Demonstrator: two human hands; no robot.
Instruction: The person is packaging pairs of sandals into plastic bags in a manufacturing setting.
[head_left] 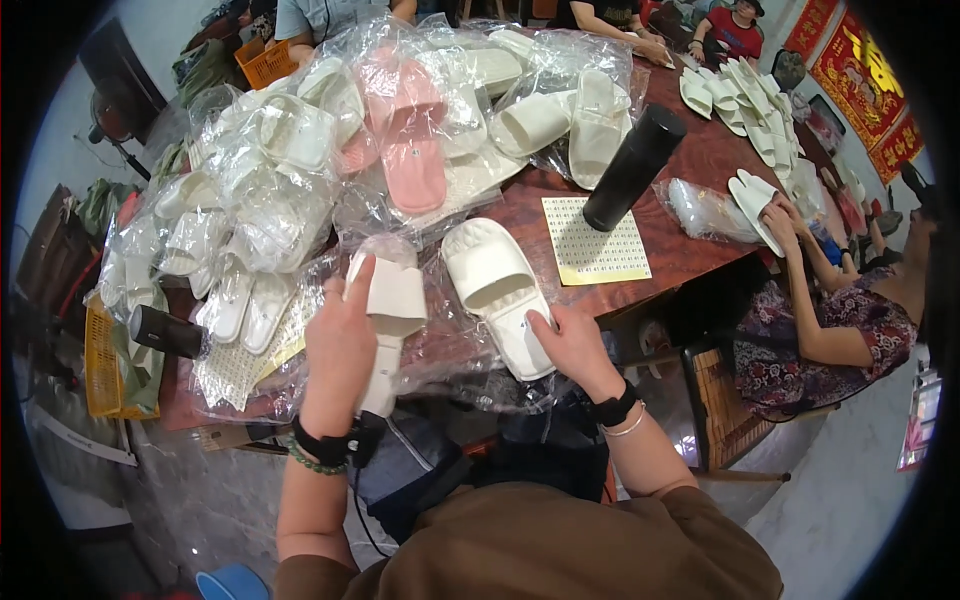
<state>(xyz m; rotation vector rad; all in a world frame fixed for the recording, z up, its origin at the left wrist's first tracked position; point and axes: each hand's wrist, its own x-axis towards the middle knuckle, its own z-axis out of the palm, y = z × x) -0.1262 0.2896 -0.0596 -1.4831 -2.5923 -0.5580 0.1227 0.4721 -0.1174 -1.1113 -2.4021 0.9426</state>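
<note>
Head view, only one I've got. Left hand [340, 345], centre-left of frame, is closed around a cream slide slipper [388, 330], held upright off the table with the strap toward the top. My read: lifted for inspection or to pair it. Right hand [572, 345], just right of centre, lies mostly flat and open, fingertips pressing the heel end of a second white slipper [498, 295] that lies sole-down on crinkled clear plastic bags [440, 350]. It pins the slipper rather than grips it, I think; the thumb side is hidden, so no closed grasp confirmed.

Both slippers look like moulded foam, matte, with broad one-piece straps.

Upper left to upper centre: a heap of bagged slippers [280, 170], mostly white, one pink pair [410, 140], film glossy and wrinkled. On the dark red wood table [700, 160], right of centre: a pale sheet of small stickers [595, 240] and a matte black cylindrical bottle [633, 168] standing beside it. Far right, another person's hands [785, 215] hold a white slipper.
</note>
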